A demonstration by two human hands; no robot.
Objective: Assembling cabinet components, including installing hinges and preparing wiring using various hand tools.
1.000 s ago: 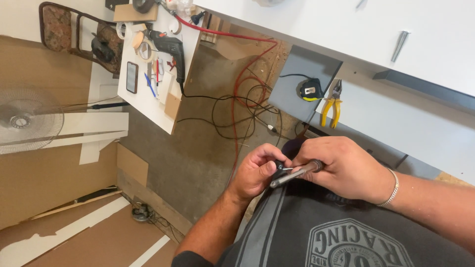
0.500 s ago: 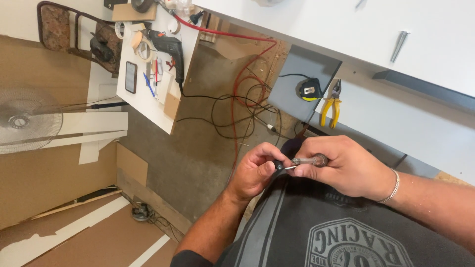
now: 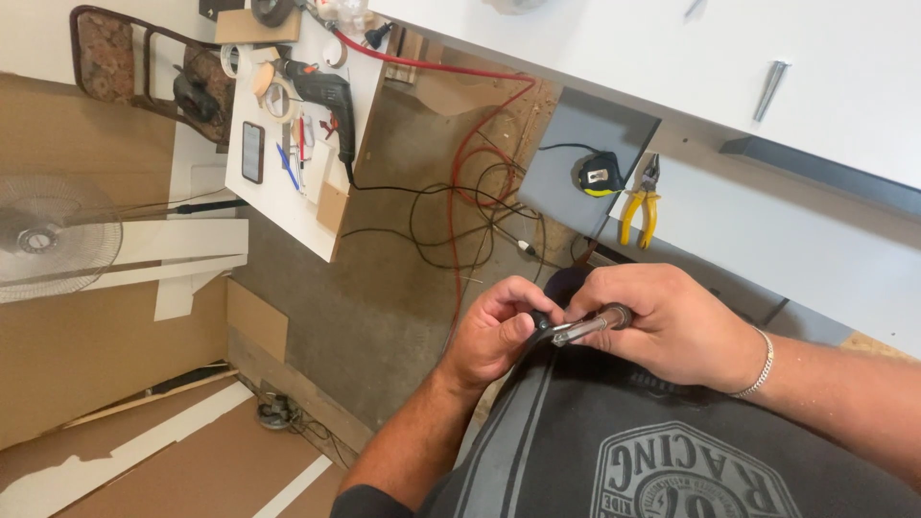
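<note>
Fan (image 3: 43,238) sits at far 9 o'clock, lying over the cardboard, well apart from my hands. At 11 o'clock, white board (image 3: 278,192) carries a corded drill (image 3: 321,91), a phone (image 3: 252,152), tape rolls and a few pens; a chair (image 3: 144,62) stands just beside its far end. Moving toward 12 o'clock, a red cable (image 3: 470,144) and black leads lie looped in a tangle on the floor. At 1 o'clock, tape measure (image 3: 600,175) and yellow-handled pliers (image 3: 641,203) lie side by side on the grey panel (image 3: 576,129), both untouched. Dead centre, close to my chest: left hand (image 3: 494,331) is curled, fingertips pinching the dark front end of the screwdriver (image 3: 580,326). Right hand (image 3: 672,321) is wrapped around its clear handle, thumb on top. Both hands are gripping the same tool, one at each end, touching nothing else. Tool lies roughly level, tip end toward 9 o'clock. What's at the tip is too small and too covered by my fingers to tell: could be a bit or collar, can't say. Progress, my read: this is tool prep, not use. Nothing is being driven and no workpiece is under the tip. Whether the tip end is seated or loose, can't tell. Everything past prepping the tool looks not yet done.
</note>
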